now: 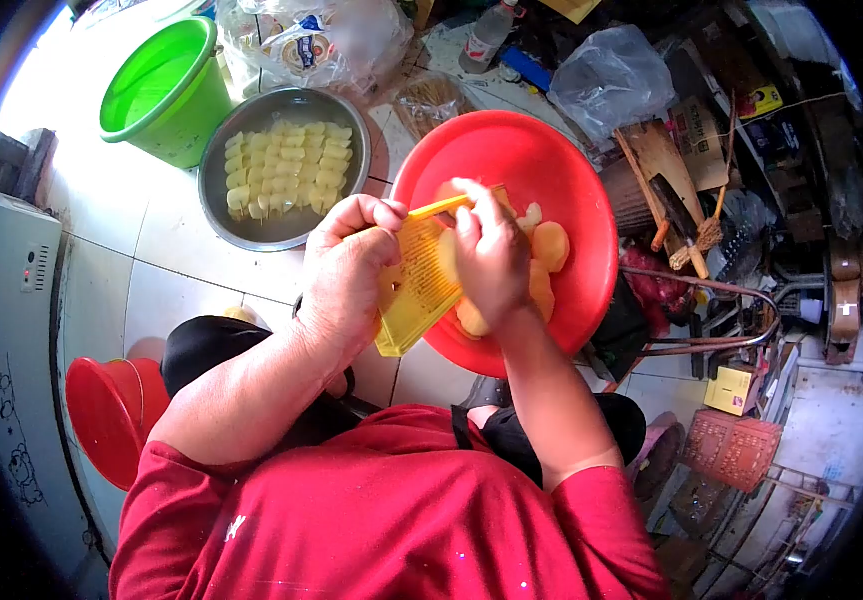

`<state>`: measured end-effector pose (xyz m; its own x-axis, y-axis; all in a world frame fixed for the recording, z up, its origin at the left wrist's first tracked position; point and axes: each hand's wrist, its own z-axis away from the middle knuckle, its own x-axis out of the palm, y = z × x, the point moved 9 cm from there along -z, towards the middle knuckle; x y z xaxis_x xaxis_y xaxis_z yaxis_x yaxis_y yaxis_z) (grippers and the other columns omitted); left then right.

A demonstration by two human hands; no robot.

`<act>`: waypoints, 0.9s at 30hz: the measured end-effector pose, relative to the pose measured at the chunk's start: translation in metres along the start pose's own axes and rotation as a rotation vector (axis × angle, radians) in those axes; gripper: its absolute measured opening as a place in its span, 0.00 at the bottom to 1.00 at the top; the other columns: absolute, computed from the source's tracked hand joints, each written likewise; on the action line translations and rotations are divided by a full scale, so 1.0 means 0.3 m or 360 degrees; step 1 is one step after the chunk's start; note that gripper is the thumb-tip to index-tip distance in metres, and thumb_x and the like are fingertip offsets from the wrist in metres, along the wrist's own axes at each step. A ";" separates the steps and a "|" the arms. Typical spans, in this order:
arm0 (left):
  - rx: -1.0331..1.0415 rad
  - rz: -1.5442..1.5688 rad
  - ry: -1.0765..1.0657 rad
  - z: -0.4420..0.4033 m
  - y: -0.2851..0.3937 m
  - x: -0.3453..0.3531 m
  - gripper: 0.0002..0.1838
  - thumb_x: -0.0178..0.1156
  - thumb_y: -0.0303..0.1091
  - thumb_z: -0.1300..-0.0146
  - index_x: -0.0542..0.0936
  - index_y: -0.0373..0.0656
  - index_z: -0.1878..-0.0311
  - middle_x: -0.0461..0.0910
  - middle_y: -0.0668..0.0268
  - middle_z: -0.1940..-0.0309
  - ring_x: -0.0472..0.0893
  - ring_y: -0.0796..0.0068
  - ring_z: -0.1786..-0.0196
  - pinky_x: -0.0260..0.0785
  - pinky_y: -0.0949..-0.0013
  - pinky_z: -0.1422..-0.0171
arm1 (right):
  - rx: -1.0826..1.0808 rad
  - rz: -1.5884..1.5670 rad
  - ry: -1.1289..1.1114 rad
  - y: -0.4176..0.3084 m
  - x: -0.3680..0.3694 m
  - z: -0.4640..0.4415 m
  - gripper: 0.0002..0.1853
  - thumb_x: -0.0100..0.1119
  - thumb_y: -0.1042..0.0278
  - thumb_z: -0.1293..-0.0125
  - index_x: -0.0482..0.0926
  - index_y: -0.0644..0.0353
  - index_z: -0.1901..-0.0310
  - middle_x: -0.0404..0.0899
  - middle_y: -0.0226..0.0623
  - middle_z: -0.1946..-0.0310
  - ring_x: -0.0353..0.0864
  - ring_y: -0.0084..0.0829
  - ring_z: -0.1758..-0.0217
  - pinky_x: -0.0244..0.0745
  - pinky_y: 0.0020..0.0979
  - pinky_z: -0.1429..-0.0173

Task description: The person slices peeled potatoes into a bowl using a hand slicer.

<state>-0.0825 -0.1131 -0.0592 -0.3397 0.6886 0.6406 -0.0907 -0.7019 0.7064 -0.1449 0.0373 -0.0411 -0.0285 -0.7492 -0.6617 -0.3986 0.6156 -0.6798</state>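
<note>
A yellow plastic basket (417, 275), slotted and tilted, is between my two hands over the left side of a red basin (577, 205). My left hand (352, 260) is closed on the basket's left edge. My right hand (492, 255) has its fingers curled near the upper rim; what they hold, if anything, is hidden. Peeled yellow pieces (550, 246) lie in the red basin, partly behind my right hand. To the upper left, a metal bowl (214, 190) holds rows of pale slices on skewers (287, 165).
A green bucket (157, 95) stands at the upper left, a red bucket (112, 415) at the lower left. Plastic bags (612, 80) and a bottle (489, 38) lie beyond the basin. Tools, a board (657, 165) and a metal-framed stool (752, 300) crowd the right.
</note>
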 end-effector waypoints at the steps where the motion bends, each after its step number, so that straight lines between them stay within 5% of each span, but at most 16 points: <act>1: 0.0004 -0.0009 -0.0011 0.000 -0.004 0.000 0.10 0.50 0.15 0.52 0.75 0.40 0.69 0.75 0.67 0.59 0.72 0.77 0.57 0.65 0.78 0.52 | 0.0139 0.0041 -0.0023 0.082 0.003 -0.015 0.16 0.51 0.68 0.33 0.75 0.57 0.45 0.81 0.48 0.52 0.80 0.48 0.47 0.74 0.43 0.45; 6: -0.0012 0.0003 -0.0025 -0.007 0.005 0.007 0.10 0.50 0.15 0.52 0.75 0.40 0.69 0.75 0.67 0.59 0.72 0.76 0.57 0.65 0.79 0.53 | 0.0386 0.0389 0.0061 0.393 0.003 -0.049 0.17 0.52 0.67 0.34 0.74 0.56 0.44 0.82 0.51 0.55 0.81 0.51 0.52 0.75 0.45 0.48; 9: -0.0020 0.0007 0.0015 -0.011 0.004 -0.003 0.10 0.50 0.15 0.51 0.75 0.40 0.69 0.75 0.67 0.59 0.72 0.77 0.58 0.65 0.79 0.54 | 0.0461 0.0110 -0.0069 0.247 0.025 -0.029 0.17 0.53 0.69 0.33 0.74 0.55 0.42 0.82 0.43 0.64 0.83 0.40 0.62 0.76 0.37 0.56; 13: 0.0029 -0.0091 0.0017 -0.002 0.014 -0.002 0.10 0.49 0.15 0.51 0.75 0.41 0.69 0.75 0.68 0.60 0.72 0.78 0.59 0.65 0.79 0.55 | -0.0138 -0.0066 -0.0043 -0.138 -0.001 0.019 0.17 0.51 0.74 0.33 0.73 0.58 0.42 0.82 0.43 0.61 0.84 0.40 0.59 0.76 0.37 0.54; 15: -0.0004 -0.0056 0.0012 0.002 0.000 -0.006 0.10 0.49 0.15 0.51 0.75 0.41 0.69 0.75 0.68 0.60 0.72 0.78 0.59 0.65 0.79 0.55 | -0.0007 0.0038 0.0071 0.009 0.004 -0.012 0.16 0.50 0.73 0.32 0.73 0.59 0.43 0.82 0.45 0.59 0.83 0.44 0.57 0.76 0.39 0.51; 17: -0.0028 -0.0016 0.0005 0.002 -0.012 -0.008 0.10 0.50 0.15 0.51 0.75 0.41 0.69 0.75 0.68 0.60 0.72 0.78 0.59 0.65 0.79 0.55 | 0.0499 0.0230 -0.0083 0.261 0.015 -0.028 0.18 0.50 0.67 0.32 0.71 0.53 0.41 0.81 0.50 0.53 0.80 0.53 0.50 0.74 0.47 0.47; 20: 0.0050 -0.0047 -0.0088 -0.003 0.003 0.013 0.09 0.50 0.16 0.50 0.75 0.41 0.69 0.75 0.68 0.60 0.72 0.79 0.59 0.65 0.79 0.54 | 0.0526 0.0417 0.0007 0.386 0.008 -0.039 0.18 0.50 0.66 0.32 0.71 0.54 0.41 0.81 0.50 0.54 0.80 0.53 0.51 0.74 0.47 0.48; 27: 0.0023 -0.0060 -0.0012 -0.010 0.006 -0.001 0.10 0.50 0.15 0.51 0.75 0.40 0.69 0.76 0.67 0.59 0.72 0.78 0.58 0.65 0.79 0.53 | 0.0165 -0.0039 -0.0139 -0.024 0.023 0.018 0.16 0.49 0.70 0.30 0.72 0.56 0.42 0.83 0.47 0.61 0.84 0.43 0.59 0.76 0.38 0.54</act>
<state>-0.0853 -0.1151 -0.0591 -0.3294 0.7157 0.6159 -0.0895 -0.6730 0.7342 -0.1373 0.0290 -0.0423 0.0620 -0.7429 -0.6666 -0.3010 0.6228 -0.7221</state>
